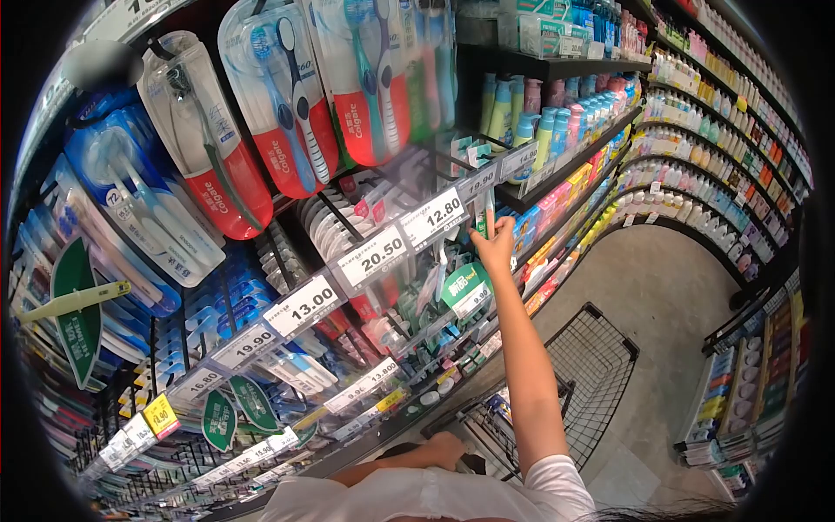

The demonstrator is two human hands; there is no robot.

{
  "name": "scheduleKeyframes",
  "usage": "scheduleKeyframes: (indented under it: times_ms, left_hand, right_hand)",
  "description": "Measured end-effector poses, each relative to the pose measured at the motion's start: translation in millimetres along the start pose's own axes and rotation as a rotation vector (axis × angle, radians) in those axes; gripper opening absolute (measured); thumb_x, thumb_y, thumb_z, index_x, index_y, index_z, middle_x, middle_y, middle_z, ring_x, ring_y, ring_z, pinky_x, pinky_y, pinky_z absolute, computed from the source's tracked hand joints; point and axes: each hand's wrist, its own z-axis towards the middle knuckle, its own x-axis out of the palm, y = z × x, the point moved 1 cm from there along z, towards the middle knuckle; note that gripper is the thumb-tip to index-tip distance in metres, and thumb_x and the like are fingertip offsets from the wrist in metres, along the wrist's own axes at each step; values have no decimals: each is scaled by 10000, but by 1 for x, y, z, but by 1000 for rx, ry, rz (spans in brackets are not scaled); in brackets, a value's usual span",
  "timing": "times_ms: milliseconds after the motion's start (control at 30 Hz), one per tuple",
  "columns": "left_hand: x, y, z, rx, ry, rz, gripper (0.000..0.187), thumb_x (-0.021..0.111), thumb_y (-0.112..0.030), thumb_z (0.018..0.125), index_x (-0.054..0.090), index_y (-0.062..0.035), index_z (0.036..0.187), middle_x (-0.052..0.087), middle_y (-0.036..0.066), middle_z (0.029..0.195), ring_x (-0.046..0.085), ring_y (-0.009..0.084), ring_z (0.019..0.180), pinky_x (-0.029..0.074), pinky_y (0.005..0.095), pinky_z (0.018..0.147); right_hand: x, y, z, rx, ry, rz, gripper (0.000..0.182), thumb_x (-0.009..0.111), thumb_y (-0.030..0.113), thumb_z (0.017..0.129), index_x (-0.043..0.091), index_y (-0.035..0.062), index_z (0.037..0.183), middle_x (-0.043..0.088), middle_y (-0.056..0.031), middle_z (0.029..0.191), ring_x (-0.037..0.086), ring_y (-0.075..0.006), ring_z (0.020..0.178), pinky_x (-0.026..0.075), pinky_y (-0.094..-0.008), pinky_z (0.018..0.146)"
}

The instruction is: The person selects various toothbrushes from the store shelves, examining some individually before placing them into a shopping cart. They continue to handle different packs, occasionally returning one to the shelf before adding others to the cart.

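My right hand [494, 246] is stretched out to the shelf edge, just below the 19.90 price tag [481, 180]. Its thumb and fingers pinch a narrow upright package [490, 210], whose kind is too small to make out. Down by my body, my left hand [445, 449] is curled beside the near end of a black wire shopping cart [591, 383]; what it grips is hidden. Colgate toothbrush packs [213, 170] in clear and red plastic hang at the upper left. Lower hooks hold blue toothbrush packs [143, 200].
A green sign [465, 285] sticks out below my right hand. Bottles [544, 130] line the shelf beyond. Curved shelves of bottles [696, 139] stand across the tiled floor [670, 270], and a low display [748, 374] is at the right.
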Motion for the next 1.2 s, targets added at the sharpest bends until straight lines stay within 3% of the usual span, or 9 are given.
scheduleKeyframes:
  times_ms: [133, 267, 400, 500, 733, 967, 1067, 1100, 1200]
  left_hand:
    - [1, -1, -1, 0, -33, -16, 323, 659, -274, 578, 683, -11, 764, 661, 180, 767, 648, 341, 757, 519, 430, 663]
    - [-8, -6, -4, -26, -20, 4, 346, 672, -305, 589, 683, -30, 798, 664, 172, 791, 651, 329, 782, 516, 419, 684]
    - [-5, -5, -4, 2, -50, 8, 298, 649, -277, 591, 688, -34, 759, 661, 177, 765, 649, 336, 750, 522, 436, 648]
    - [-2, -4, -3, 9, -53, 28, 291, 645, -284, 599, 685, -32, 739, 660, 175, 758, 648, 342, 743, 520, 440, 645]
    - [1, -1, -2, 25, -110, 46, 250, 635, -273, 604, 671, -39, 686, 646, 173, 708, 645, 345, 702, 515, 440, 627]
    - [-15, -6, 2, -33, 97, 7, 227, 655, -217, 577, 696, -51, 727, 658, 161, 730, 657, 310, 727, 527, 400, 661]
    - [-16, -4, 10, -71, 189, -7, 220, 665, -222, 588, 699, -60, 732, 663, 146, 729, 661, 298, 726, 529, 395, 657]
    - [-18, -4, 11, -83, 224, -16, 218, 666, -222, 590, 698, -59, 732, 664, 145, 729, 661, 298, 724, 529, 397, 657]
    - [-10, 1, 20, -130, 352, -12, 233, 660, -253, 584, 691, -107, 763, 669, 112, 742, 656, 288, 733, 526, 410, 666]
  right_hand:
    - [-17, 7, -10, -25, -35, 99, 527, 767, 122, 630, 338, 35, 925, 418, -116, 811, 505, -282, 772, 413, -351, 723]
    - [-30, -2, -10, -192, -105, -70, 480, 755, 106, 661, 345, 64, 907, 445, -39, 691, 437, -134, 607, 389, -276, 580]
    - [-46, 22, -15, -145, -119, -18, 477, 747, 110, 664, 342, 65, 912, 436, -51, 743, 443, -127, 635, 393, -275, 578]
    - [-52, 10, -15, -56, -99, 46, 477, 740, 160, 645, 365, 47, 919, 461, -109, 764, 490, -277, 687, 419, -367, 667]
    - [-112, -24, -92, 4, -99, -40, 429, 705, 80, 641, 387, 37, 927, 417, -79, 794, 485, -207, 752, 432, -321, 690]
    - [-294, -185, -264, 506, -367, -599, 480, 743, 68, 637, 363, 61, 932, 465, -85, 744, 485, -216, 623, 432, -350, 613]
    - [-349, -256, -348, 842, -166, -893, 490, 733, 89, 642, 374, 78, 975, 551, -143, 822, 579, -314, 725, 451, -399, 662]
    - [-353, -252, -356, 1090, -31, -953, 496, 715, 98, 651, 386, 108, 1022, 605, -161, 963, 610, -348, 912, 451, -428, 739]
    - [-357, -292, -387, 1302, 239, -1094, 541, 695, 87, 682, 398, 136, 1133, 592, -84, 1160, 554, -289, 1104, 371, -524, 927]
